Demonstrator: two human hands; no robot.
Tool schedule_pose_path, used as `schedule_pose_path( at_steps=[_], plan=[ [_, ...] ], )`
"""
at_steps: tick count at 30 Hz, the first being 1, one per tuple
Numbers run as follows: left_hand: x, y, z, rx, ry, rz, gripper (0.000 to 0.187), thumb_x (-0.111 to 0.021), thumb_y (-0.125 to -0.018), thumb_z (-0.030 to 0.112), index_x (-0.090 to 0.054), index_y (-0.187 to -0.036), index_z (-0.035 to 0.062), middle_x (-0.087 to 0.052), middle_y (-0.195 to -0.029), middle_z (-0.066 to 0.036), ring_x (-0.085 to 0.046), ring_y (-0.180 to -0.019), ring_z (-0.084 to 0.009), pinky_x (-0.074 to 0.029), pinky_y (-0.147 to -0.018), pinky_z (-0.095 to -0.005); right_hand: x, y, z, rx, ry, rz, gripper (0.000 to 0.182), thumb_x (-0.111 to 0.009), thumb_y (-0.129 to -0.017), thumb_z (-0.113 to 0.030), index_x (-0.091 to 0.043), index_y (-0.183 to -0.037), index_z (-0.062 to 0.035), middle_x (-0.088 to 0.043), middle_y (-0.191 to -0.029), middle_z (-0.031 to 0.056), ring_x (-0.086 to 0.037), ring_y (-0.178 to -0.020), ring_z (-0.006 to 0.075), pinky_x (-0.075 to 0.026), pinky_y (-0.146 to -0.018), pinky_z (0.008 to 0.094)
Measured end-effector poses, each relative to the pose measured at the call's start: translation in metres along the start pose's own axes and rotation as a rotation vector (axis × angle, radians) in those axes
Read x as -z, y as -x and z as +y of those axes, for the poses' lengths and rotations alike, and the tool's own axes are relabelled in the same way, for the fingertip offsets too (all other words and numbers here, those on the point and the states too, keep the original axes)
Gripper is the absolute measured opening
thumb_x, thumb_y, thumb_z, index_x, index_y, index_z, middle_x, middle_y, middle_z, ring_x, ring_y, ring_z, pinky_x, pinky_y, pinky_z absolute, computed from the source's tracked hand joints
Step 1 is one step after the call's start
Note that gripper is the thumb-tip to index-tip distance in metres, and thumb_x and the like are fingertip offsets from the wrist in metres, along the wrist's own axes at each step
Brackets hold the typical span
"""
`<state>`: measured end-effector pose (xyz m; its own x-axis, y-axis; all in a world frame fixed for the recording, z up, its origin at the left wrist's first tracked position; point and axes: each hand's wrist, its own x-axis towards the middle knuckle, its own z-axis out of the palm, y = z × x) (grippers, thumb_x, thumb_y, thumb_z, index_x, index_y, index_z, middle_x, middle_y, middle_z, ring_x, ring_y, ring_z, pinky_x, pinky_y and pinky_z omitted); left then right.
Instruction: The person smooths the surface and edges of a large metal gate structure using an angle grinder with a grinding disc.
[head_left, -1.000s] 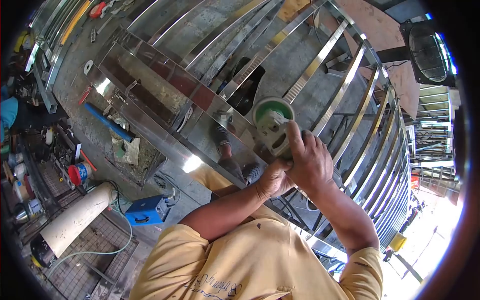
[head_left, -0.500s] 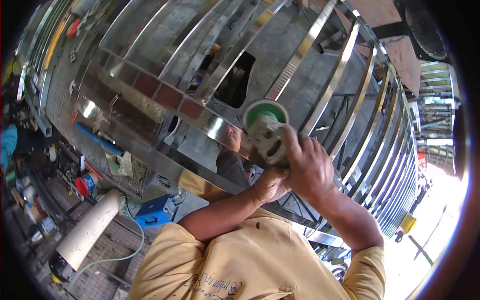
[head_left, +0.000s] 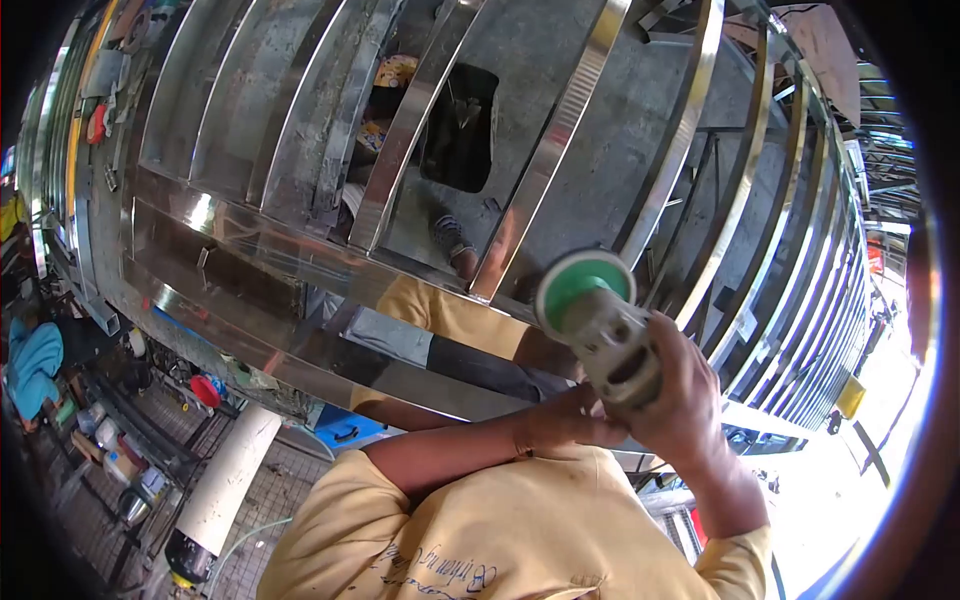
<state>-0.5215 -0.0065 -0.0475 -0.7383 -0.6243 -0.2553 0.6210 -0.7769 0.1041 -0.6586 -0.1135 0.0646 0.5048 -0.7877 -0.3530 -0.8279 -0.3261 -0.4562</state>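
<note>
An angle grinder with a white-rimmed green disc is held over the polished metal frame. My right hand is closed around the right side of its grey head. From below, my left hand grips the tool's near end, its fingers partly hidden. The disc is over a long rail near the foot of a shiny upright bar. Whether the disc touches metal cannot be told. Reflections of my arm and shirt show in the rail.
Bars of the frame curve away to the right. At lower left are a large pale tube, a blue case and a blue cloth. A dark panel with a rounded outline is on the concrete floor behind the bars.
Both hands and the grinder have shifted right and slightly lower in view. The camera view has also turned, so the frame and bars appear displaced. The grip stays the same.
</note>
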Motion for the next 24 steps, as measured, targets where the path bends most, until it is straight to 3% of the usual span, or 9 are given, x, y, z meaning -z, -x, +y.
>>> schedule_pose_path(
  at_steps=[3, 7, 10, 11, 14, 16, 17, 20, 24],
  plan=[
    [-0.017, 0.008, 0.018, 0.069, 0.144, -0.143, 0.090, -0.079, -0.090, 0.024, -0.027, -0.162, 0.0095, -0.038, -0.162, -0.011, -0.036, -0.150, -0.0257, -0.028, -0.125, -0.0443, -0.005, 0.022, 0.004, -0.175, -0.249, 0.100, 0.111, -0.102, -0.059, -0.027, -0.038, -0.147, -0.0022, -0.067, -0.116, 0.0226, -0.072, -0.101, 0.0392, -0.060, -0.084, 0.0455],
    [-0.002, 0.000, -0.005, 0.076, 0.049, -0.248, 0.100, -0.082, -0.088, 0.030, -0.022, -0.165, 0.0096, -0.033, -0.163, -0.016, -0.035, -0.151, -0.0287, -0.025, -0.126, -0.0461, -0.010, 0.033, 0.012, -0.454, -0.508, 0.138, 0.113, -0.098, -0.056, -0.021, -0.036, -0.149, -0.0020, -0.064, -0.121, 0.0158, -0.065, -0.110, 0.0245, -0.053, -0.095, 0.0377],
    [-0.005, 0.001, 0.001, 0.074, -0.002, -0.246, 0.100, -0.079, -0.092, 0.024, -0.014, -0.167, 0.0107, -0.030, -0.165, -0.014, -0.036, -0.150, -0.0274, -0.028, -0.125, -0.0460, -0.001, 0.038, 0.023, -0.466, -0.516, 0.166, 0.115, -0.097, -0.057, -0.025, -0.034, -0.150, -0.0023, -0.064, -0.122, 0.0159, -0.065, -0.110, 0.0253, -0.054, -0.095, 0.0372],
    [-0.006, 0.000, 0.000, 0.049, -0.037, -0.251, 0.096, -0.076, -0.094, 0.020, -0.015, -0.167, 0.0110, -0.033, -0.163, -0.014, -0.040, -0.148, -0.0268, -0.030, -0.124, -0.0458, 0.007, 0.037, 0.016, -0.558, -0.603, 0.196, 0.106, -0.093, -0.057, -0.016, -0.039, -0.148, -0.0047, -0.065, -0.122, 0.0155, -0.067, -0.112, 0.0267, -0.053, -0.098, 0.0389],
    [0.005, -0.002, -0.004, -0.048, -0.174, -0.273, 0.084, -0.068, -0.098, 0.008, -0.020, -0.167, 0.0106, -0.045, -0.157, -0.012, -0.049, -0.142, -0.0256, -0.036, -0.120, -0.0447, 0.014, 0.052, 0.022, -0.539, -0.745, 0.286, 0.108, -0.093, -0.058, -0.022, -0.038, -0.149, -0.0047, -0.064, -0.124, 0.0155, -0.065, -0.112, 0.0252, -0.052, -0.098, 0.0376],
    [0.003, -0.004, 0.011, -0.134, -0.286, -0.295, 0.076, -0.063, -0.100, 0.002, -0.027, -0.165, 0.0090, -0.053, -0.152, -0.011, -0.056, -0.136, -0.0252, -0.040, -0.117, -0.0434, 0.015, 0.059, 0.021, -0.490, -0.969, 0.324, 0.112, -0.096, -0.061, -0.039, -0.037, -0.150, -0.0048, -0.062, -0.126, 0.0130, -0.063, -0.109, 0.0239, -0.052, -0.097, 0.0378],
    [-0.008, 0.006, 0.019, -0.242, -0.379, -0.235, 0.063, -0.065, -0.100, 0.007, -0.042, -0.158, 0.0042, -0.061, -0.145, -0.011, -0.060, -0.131, -0.0267, -0.044, -0.114, -0.0424, 0.014, 0.066, 0.024, -0.447, -0.982, 0.377, 0.116, -0.097, -0.060, -0.043, -0.036, -0.151, -0.0044, -0.061, -0.126, 0.0123, -0.063, -0.108, 0.0233, -0.052, -0.096, 0.0371],
    [0.002, 0.055, 0.025, -0.503, -0.395, -0.186, 0.054, -0.065, -0.100, 0.012, -0.049, -0.150, 0.0001, -0.062, -0.143, -0.015, -0.062, -0.130, -0.0280, -0.048, -0.109, -0.0399, 0.003, 0.085, 0.046, -0.280, -1.070, 0.504, 0.126, -0.099, -0.057, -0.054, -0.034, -0.153, -0.0029, -0.062, -0.120, 0.0102, -0.065, -0.102, 0.0213, -0.055, -0.087, 0.0348],
    [-0.014, 0.190, 0.039, -0.972, -0.650, 0.519, 0.029, -0.058, -0.104, 0.013, -0.063, -0.126, -0.0042, -0.075, -0.107, -0.018, -0.074, -0.103, -0.0240, -0.058, -0.089, -0.0357, 0.001, 0.100, 0.049, -0.067, -1.261, 0.398, 0.119, -0.097, -0.061, -0.058, -0.039, -0.149, -0.0033, -0.062, -0.112, 0.0091, -0.067, -0.087, 0.0219, -0.057, -0.073, 0.0342]
  ],
)
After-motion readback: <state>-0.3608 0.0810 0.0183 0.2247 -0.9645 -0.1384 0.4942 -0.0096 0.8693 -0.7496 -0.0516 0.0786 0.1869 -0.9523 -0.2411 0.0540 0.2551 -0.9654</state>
